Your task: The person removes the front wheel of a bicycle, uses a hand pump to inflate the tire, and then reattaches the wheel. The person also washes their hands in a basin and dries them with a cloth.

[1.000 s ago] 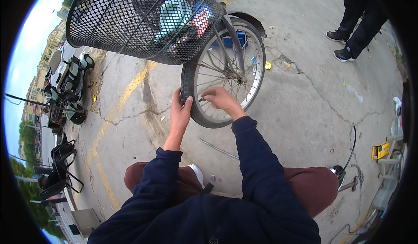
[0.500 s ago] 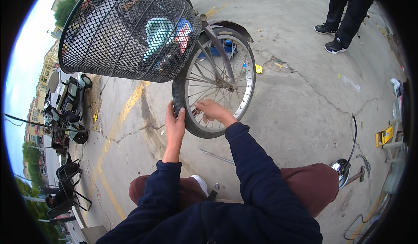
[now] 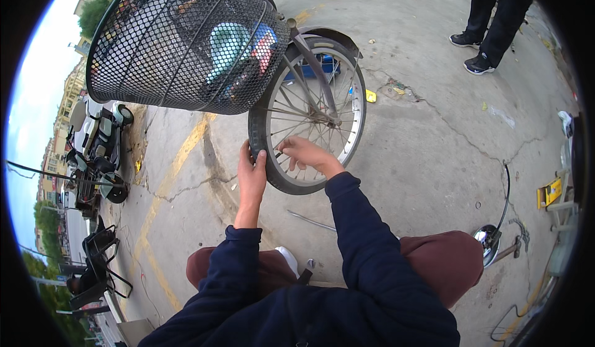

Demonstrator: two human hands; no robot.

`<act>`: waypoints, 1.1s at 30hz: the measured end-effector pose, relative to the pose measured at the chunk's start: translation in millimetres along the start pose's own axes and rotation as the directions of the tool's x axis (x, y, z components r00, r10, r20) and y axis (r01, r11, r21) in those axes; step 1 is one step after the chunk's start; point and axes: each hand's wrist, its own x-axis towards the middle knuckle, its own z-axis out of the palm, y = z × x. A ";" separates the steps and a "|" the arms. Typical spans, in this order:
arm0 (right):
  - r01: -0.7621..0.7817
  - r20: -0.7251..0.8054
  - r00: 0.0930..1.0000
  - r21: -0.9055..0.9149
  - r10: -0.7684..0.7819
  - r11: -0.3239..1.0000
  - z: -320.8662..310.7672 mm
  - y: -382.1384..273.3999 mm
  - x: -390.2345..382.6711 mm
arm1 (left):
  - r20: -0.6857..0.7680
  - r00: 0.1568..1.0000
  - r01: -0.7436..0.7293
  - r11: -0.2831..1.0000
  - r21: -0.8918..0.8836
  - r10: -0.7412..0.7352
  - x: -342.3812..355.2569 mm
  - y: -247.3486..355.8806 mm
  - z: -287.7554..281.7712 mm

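A bicycle's front wheel (image 3: 358, 121) stands in front of me, its black tyre (image 3: 256, 124) on the left side and its spokes running to the hub. My left hand (image 3: 251, 180) is closed round the tyre's lower left edge, thumb on the near side. Just right of it, my right hand (image 3: 308, 155) reaches to the inner side of the rim. Its fingers are bent and pinched together by a small dark piece at the rim, which I cannot make out. Above the wheel hangs a black mesh basket (image 3: 149, 68) filled with bags and other items. A metal fork (image 3: 318, 77) holds the hub.
A metal rod (image 3: 310, 221) lies near my knees. To the right are a shiny bowl (image 3: 485, 238), a hammer (image 3: 509, 250), a black hose (image 3: 507, 192) and a yellow box (image 3: 550, 193). A person (image 3: 486, 28) stands at the far right. Scooters (image 3: 102, 155) and a chair (image 3: 99, 251) are left.
My right hand's fingers have shifted slightly at the rim. My left hand stays on the tyre, and the whole view has moved a little.
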 end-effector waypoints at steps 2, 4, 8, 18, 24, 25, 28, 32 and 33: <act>-0.053 0.032 0.998 -0.019 0.054 0.998 -0.4 -1.2 -1.3 | -0.005 1.000 -0.014 1.000 0.012 0.014 -0.7 1.4 0.3; -0.201 0.011 0.979 -0.124 0.204 0.972 -1.9 -2.9 -0.4 | -0.021 0.999 -0.024 0.999 0.038 0.025 -1.9 2.7 0.5; -0.062 0.005 0.998 -0.100 0.062 0.993 1.0 -2.4 -1.0 | -0.004 0.999 -0.034 0.999 0.039 0.035 -2.1 3.6 0.0; -0.060 -0.003 0.998 -0.132 0.060 0.989 1.5 -3.2 -1.9 | -0.009 0.999 -0.035 0.998 0.043 0.035 -0.4 -0.5 0.1; -0.009 -0.081 0.997 -0.098 0.001 0.995 4.5 -4.7 -7.0 | -0.028 0.999 -0.037 0.995 0.097 0.040 -2.0 8.2 1.4; 0.007 -0.078 0.997 -0.086 -0.013 0.996 5.0 -5.7 -8.2 | -0.039 0.999 -0.014 0.994 0.110 0.018 -2.1 10.0 1.7; -0.104 -0.016 0.995 -0.169 0.103 0.980 3.3 -10.9 -8.2 | -0.026 1.000 0.003 0.998 0.063 -0.002 -3.1 13.8 2.4; -0.121 -0.072 0.991 -0.118 0.113 0.986 3.2 -15.2 -8.9 | -0.029 0.999 -0.036 0.993 0.110 0.040 -3.7 14.7 2.1; -0.034 -0.065 0.997 -0.055 0.031 0.998 3.9 -15.1 -9.3 | -0.026 0.999 -0.034 0.994 0.107 0.037 -3.6 14.0 2.1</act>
